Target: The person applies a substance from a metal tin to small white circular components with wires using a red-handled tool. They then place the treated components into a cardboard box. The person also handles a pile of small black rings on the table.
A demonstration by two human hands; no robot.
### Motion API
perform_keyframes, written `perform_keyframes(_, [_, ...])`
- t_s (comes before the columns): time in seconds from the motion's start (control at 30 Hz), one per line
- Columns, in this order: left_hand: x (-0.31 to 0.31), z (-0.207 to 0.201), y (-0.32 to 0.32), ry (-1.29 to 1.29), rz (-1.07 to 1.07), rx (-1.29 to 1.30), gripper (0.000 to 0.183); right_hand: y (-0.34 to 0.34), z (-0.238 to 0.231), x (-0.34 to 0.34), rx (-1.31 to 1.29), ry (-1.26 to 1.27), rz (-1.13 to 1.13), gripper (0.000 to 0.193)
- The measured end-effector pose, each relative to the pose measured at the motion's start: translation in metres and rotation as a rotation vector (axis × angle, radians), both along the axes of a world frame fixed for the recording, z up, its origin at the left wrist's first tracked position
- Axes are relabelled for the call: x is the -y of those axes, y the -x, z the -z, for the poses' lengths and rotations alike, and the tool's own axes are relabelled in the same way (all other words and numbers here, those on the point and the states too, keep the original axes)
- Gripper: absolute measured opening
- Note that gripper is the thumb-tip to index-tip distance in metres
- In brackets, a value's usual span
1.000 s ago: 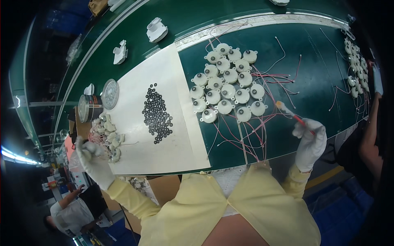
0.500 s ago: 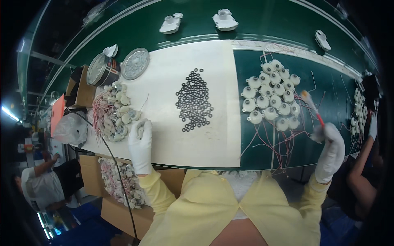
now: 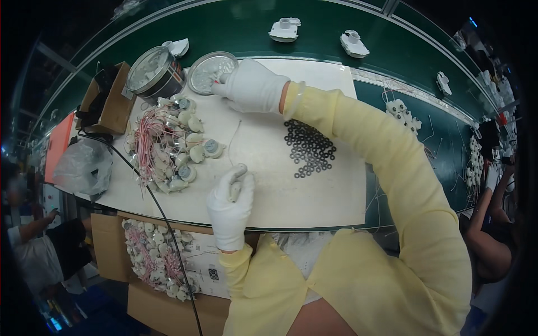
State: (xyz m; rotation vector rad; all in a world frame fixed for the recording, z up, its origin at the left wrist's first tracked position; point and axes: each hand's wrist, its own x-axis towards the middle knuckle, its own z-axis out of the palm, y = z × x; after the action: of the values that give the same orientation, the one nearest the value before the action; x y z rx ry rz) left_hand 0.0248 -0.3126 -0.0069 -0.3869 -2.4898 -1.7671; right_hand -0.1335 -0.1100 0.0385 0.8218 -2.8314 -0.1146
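Note:
My right hand (image 3: 255,87), in a white glove, reaches across to the round metal lid (image 3: 203,68) holding a clear, jelly-like substance. Its fingers are closed on a brush; only a bit of the red handle (image 3: 216,82) shows, the rest being hidden. Near the table's front edge, my gloved left hand (image 3: 231,207) is closed round a small pale part (image 3: 235,191), mostly covered by the fingers. A thin wire (image 3: 232,140) rises above that hand. To its left lies a heap of small off-white motors (image 3: 185,159) with pink and white wires.
Black rings (image 3: 308,148) lie under and beside my right forearm. An open tin (image 3: 154,75) stands by the lid, near a cardboard box (image 3: 115,103). More motors (image 3: 402,115) sit at the right. Below the table is a carton of motors (image 3: 159,257). A black cable (image 3: 151,204) crosses the left side.
My right hand has swung from the far right, over the table, to the metal lid with the brush. My view has turned, so things on the table appear shifted.

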Motion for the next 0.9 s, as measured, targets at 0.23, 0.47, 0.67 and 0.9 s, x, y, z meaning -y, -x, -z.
perform_keyframes(0.23, [0.009,0.003,-0.001,0.298,-0.034,-0.27,0.036,-0.115,-0.076,-0.037,0.114,0.37,-0.124,0.056])
perform_keyframes(0.47, [-0.003,0.001,0.003,0.646,-0.097,-0.519,0.049,-0.308,-0.059,-0.075,0.536,1.15,0.462,0.061])
perform_keyframes(0.67, [-0.005,-0.049,-0.012,0.838,-0.125,-0.48,0.055,-0.356,-0.023,-0.078,0.398,1.215,0.495,0.062])
perform_keyframes(0.9, [-0.049,-0.12,-0.011,0.507,0.162,-0.751,0.063,-0.328,-0.008,-0.085,0.197,0.902,0.317,0.06])
